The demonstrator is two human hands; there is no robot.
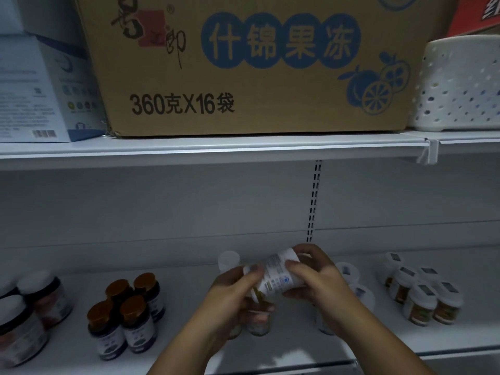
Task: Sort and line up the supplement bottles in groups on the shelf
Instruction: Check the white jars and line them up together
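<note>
- Above, a big cardboard box (243, 63) sits on the upper shelf (211, 147), with a white perforated basket (460, 85) at its right.
- On the lower shelf (189, 277), brown-capped bottles (127, 312) stand in a group at left, and white-capped bottles (422, 290) at right.
- Both hands hold one white bottle (276, 274) tilted in the air, in the middle.
- Left hand (232, 290) and right hand (316, 274) have fingers curled around it.
- I think it may slip and knock the small bottles (257, 323) below, because these are half hidden.
</note>
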